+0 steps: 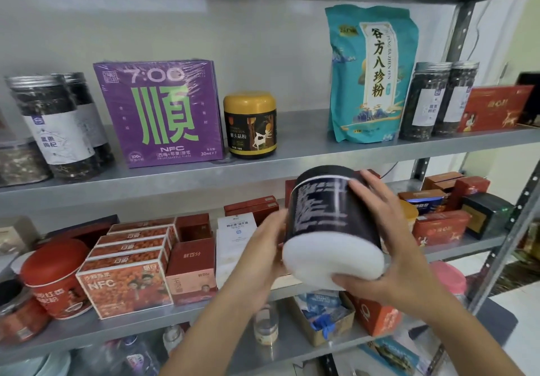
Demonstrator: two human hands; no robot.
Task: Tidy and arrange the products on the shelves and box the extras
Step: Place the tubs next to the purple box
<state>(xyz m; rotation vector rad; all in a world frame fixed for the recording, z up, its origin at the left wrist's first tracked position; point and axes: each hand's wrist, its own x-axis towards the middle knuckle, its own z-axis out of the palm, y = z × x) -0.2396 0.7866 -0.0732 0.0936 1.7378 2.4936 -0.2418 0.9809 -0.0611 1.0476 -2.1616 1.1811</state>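
A dark jar [327,215] with a white base is held in the air just in front of the shelves, at about four o'clock from the frame's middle. It is tilted, with its base towards the camera and its black lid up and away. The right hand [391,247] grips it at the jar's three o'clock, fingers spread up the side and thumb hooked under the base. The left hand [263,253], blurred, presses against the jar at nine o'clock; whether its fingers curl round I cannot tell. On the upper shelf [306,145] a yellow-lidded jar [249,126] stands at eleven o'clock from the held jar, with a purple box [159,115] just beside it at its nine o'clock. A teal bag [371,75] stands at one o'clock from the held jar. On the lower shelf [87,332], at the held jar's eight o'clock, orange boxes [125,282] sit in a row with a red tin [55,276] just beside them.
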